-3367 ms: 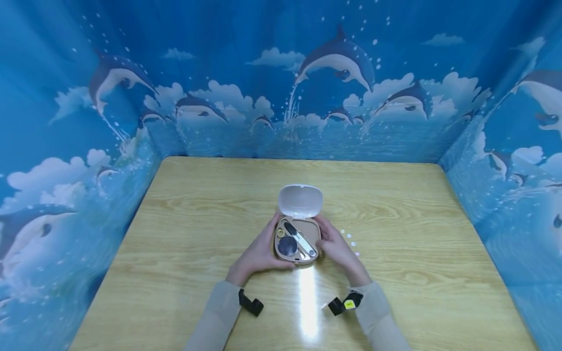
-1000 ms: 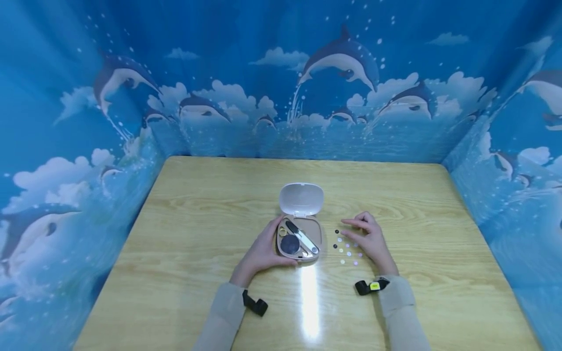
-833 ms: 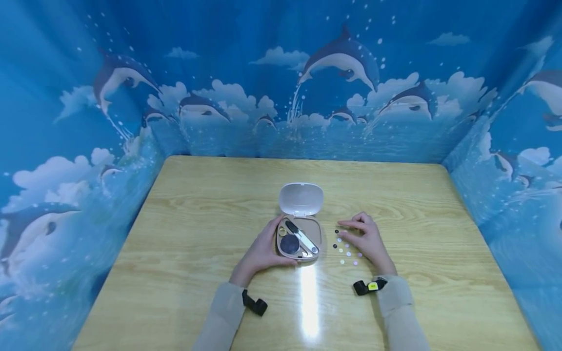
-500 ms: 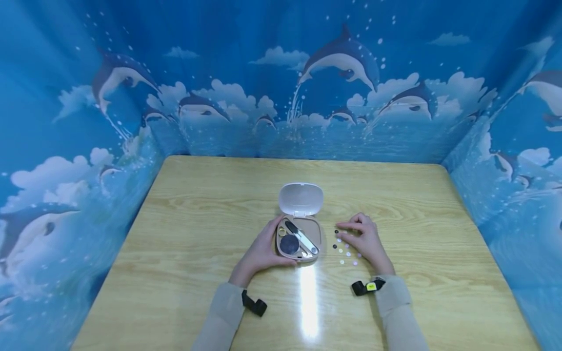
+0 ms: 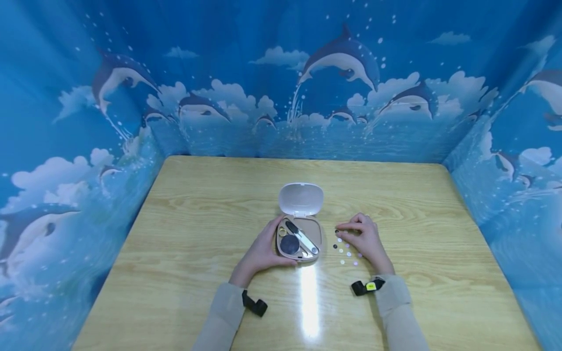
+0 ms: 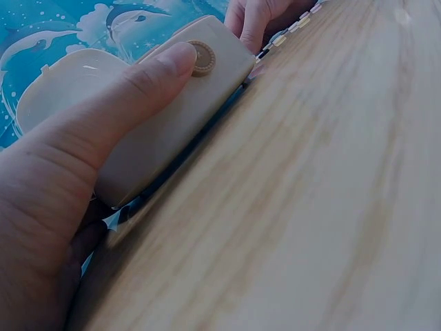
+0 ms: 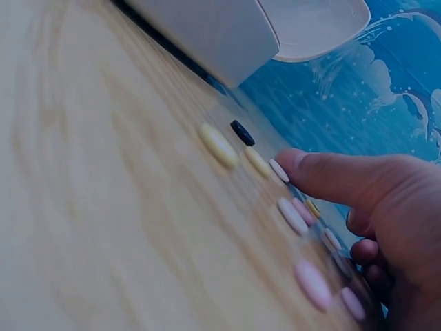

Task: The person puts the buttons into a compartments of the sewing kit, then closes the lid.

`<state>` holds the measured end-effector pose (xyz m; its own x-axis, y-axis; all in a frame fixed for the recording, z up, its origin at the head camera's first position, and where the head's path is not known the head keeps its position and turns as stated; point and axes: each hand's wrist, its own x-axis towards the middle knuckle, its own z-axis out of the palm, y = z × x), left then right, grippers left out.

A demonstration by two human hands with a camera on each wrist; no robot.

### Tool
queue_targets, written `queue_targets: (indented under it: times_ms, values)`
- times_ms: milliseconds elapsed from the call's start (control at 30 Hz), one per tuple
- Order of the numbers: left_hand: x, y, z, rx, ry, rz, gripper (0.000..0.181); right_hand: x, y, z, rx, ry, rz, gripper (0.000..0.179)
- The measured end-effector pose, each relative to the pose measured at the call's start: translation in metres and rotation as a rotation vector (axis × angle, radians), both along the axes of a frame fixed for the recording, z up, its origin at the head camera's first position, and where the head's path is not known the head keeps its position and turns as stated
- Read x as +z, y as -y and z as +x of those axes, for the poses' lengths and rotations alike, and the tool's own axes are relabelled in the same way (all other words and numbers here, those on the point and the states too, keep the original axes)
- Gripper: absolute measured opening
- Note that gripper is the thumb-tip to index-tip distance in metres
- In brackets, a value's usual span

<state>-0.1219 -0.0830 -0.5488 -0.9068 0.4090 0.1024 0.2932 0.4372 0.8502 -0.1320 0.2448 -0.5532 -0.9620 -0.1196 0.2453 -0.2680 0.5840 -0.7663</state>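
Blue dolphin-printed curtain (image 5: 263,68) encloses the far edge and both sides of your wood-grain table (image 5: 210,209). Near the middle of the tabletop sits a beige case (image 5: 311,227), its pale lid (image 5: 301,199) standing open at the far edge. Your left hand (image 5: 262,251) grips the case from the left, thumb across the front wall. Expect a light, stiff, smooth shell; holding it low by its walls should steady it without straining the lid. To the right of the case, your right hand (image 5: 368,240) reaches out with thumb and forefinger close together. Inside the case, a white tool (image 5: 306,243), dark at one end, slants beside a dark round piece (image 5: 290,244). At your left thumb tip is a round catch (image 6: 204,63); a gold ring-shaped piece (image 5: 283,232) lies within. Small coloured buttons (image 7: 219,145), as they appear to be, lie near the case's right side. One black button (image 5: 336,231) shows between your right thumb and forefinger; whether they pinch or merely flank it, you cannot tell. Such pieces are probably very light, hard and slippery; take hold by opposite edges of the rim, using the fingertips.
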Motion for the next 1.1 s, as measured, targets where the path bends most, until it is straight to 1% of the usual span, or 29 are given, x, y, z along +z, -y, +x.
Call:
queue_targets:
  times_ms: [400, 600, 733, 867, 1100]
  values:
    - [-0.0002, 0.0004, -0.0004, -0.005, -0.015, 0.001, 0.133, 0.0042, 0.0034, 0.0008, -0.007, -0.051, 0.009, 0.014]
    - [0.0001, -0.0001, 0.0000, 0.007, -0.001, 0.003, 0.132, 0.0042, 0.0032, 0.0010, -0.012, -0.038, 0.002, 0.012]
    - [-0.0002, -0.0003, -0.0003, 0.010, -0.013, 0.003, 0.132, 0.0026, 0.0026, 0.0008, -0.018, -0.030, 0.002, 0.012]
    - [-0.0004, -0.0004, -0.0002, 0.011, -0.022, 0.005, 0.131, 0.0013, 0.0023, 0.0011, -0.032, -0.030, 0.002, 0.011]
    - [0.0002, -0.0004, 0.0006, 0.018, -0.017, 0.001, 0.132, 0.0014, 0.0028, 0.0012, -0.040, -0.047, 0.009, 0.012]
